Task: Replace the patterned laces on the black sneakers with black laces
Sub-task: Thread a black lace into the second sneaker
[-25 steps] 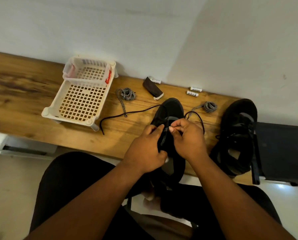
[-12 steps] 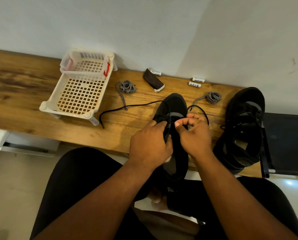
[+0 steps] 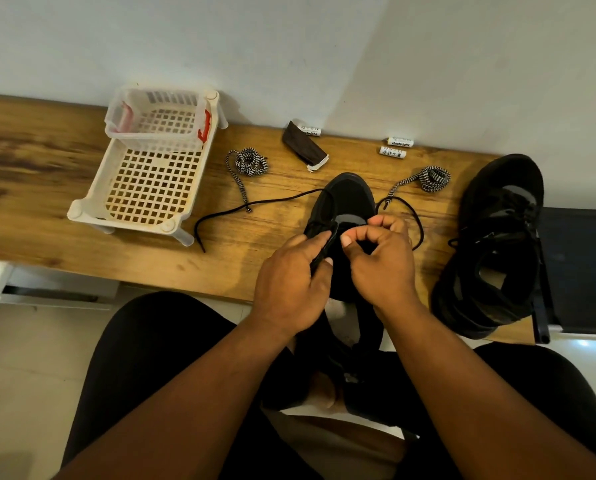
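Note:
A black sneaker (image 3: 350,199) lies toe-away on the wooden bench, its heel hanging over the front edge. My left hand (image 3: 295,282) grips its left eyelet flap. My right hand (image 3: 379,261) is pinched over the tongue, apparently on the black lace (image 3: 255,204), whose left end trails across the bench and whose right end loops behind that hand. A second black sneaker (image 3: 497,244) with black laces sits at the right. Two coiled black-and-white patterned laces (image 3: 250,164) (image 3: 431,178) lie behind.
A white plastic lattice basket (image 3: 151,174) stands at the left of the wooden bench (image 3: 47,188). A small dark pouch (image 3: 303,145) and white batteries (image 3: 395,147) lie near the wall. A black chair seat (image 3: 580,271) adjoins the bench at the right.
My right hand's fingers have curled more over the tongue and the left hand slid slightly along the eyelet flap. The camera tilted, shifting the scene in view.

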Demonstrator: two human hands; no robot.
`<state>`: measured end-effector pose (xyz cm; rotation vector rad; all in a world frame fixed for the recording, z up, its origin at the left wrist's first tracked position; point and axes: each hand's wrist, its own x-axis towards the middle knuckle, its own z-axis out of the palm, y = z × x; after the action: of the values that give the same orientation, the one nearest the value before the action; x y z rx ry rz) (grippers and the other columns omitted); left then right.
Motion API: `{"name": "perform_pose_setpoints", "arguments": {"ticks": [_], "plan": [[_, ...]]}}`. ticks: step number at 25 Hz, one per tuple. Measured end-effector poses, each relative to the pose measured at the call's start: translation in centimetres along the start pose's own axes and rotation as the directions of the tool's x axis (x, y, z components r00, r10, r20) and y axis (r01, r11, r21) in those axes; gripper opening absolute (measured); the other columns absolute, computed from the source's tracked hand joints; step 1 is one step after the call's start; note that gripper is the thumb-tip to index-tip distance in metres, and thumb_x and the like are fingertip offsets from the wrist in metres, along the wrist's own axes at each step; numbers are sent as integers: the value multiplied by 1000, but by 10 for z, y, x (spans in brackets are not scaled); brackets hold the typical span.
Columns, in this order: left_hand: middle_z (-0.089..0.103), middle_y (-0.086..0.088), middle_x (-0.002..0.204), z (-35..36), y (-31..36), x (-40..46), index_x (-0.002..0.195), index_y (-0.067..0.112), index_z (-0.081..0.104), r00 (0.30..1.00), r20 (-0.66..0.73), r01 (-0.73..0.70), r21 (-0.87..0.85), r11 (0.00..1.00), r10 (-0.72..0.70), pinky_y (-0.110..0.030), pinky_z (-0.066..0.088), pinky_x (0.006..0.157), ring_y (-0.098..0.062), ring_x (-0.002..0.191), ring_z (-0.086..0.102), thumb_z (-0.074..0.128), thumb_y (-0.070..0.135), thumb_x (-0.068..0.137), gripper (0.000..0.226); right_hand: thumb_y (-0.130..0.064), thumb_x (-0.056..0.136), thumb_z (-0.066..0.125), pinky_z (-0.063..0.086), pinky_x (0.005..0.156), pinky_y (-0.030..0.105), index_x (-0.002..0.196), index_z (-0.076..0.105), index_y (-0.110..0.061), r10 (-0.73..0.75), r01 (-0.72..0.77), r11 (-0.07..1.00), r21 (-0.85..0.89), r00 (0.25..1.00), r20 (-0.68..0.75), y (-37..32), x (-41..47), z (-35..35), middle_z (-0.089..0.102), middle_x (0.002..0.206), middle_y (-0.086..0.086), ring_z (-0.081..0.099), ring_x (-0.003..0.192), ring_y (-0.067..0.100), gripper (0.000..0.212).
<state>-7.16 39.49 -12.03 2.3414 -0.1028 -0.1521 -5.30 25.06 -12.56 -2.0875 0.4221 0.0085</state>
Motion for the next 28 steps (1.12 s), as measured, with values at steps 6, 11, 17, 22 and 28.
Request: {"name": "perform_pose_setpoints", "arguments": {"ticks": [6, 11, 17, 22, 28], "plan": [[62, 15, 108, 3, -11, 1, 142, 26, 62, 1000, 28, -6, -153, 988, 10, -25, 52, 86, -2, 104, 60, 55, 39, 92, 53, -25, 91, 76, 43, 109, 44, 74, 64, -45, 34, -32, 998, 63, 999, -31, 4, 1, 5, 45, 119, -6, 46, 125, 19, 30], [72, 11, 117, 5, -21, 5, 134, 29, 67, 996, 41, 84, -352, 932, -75, -41, 56, 97, -5, 112, 65, 50, 52, 100, 44, -27, 90, 79, 39, 111, 35, 84, 72, -42, 27, -28, 998, 52, 999, 24, 7, 3, 3, 44, 129, -7, 41, 131, 16, 17], [72, 9, 85, 6, -14, 22, 105, 33, 74, 988, -27, 128, -376, 918, -149, -42, 61, 77, -10, 79, 70, 71, 28, 97, 11, -28, 90, 78, 38, 112, 35, 88, 73, -43, -9, 8, 1000, 16, 1000, 20, 11, 3, 5, 42, 131, -9, 38, 133, 18, 16], [69, 1, 76, 2, -13, 24, 89, 36, 70, 994, -19, 91, -380, 920, -107, -31, 55, 65, -8, 67, 63, 72, 23, 96, 15, -29, 94, 73, 37, 114, 42, 108, 80, -32, -114, 123, 989, -87, 988, 103, 15, 0, 0, 43, 139, 0, 37, 137, 24, 15], [63, 4, 80, 5, -11, 26, 91, 26, 65, 986, -21, 146, -392, 908, -168, -32, 52, 72, -9, 72, 57, 62, 15, 101, 15, -36, 89, 76, 37, 117, 45, 134, 66, -35, -188, 215, 967, -135, 964, 188, 22, -7, -17, 44, 144, -1, 39, 138, 20, 46]]}}
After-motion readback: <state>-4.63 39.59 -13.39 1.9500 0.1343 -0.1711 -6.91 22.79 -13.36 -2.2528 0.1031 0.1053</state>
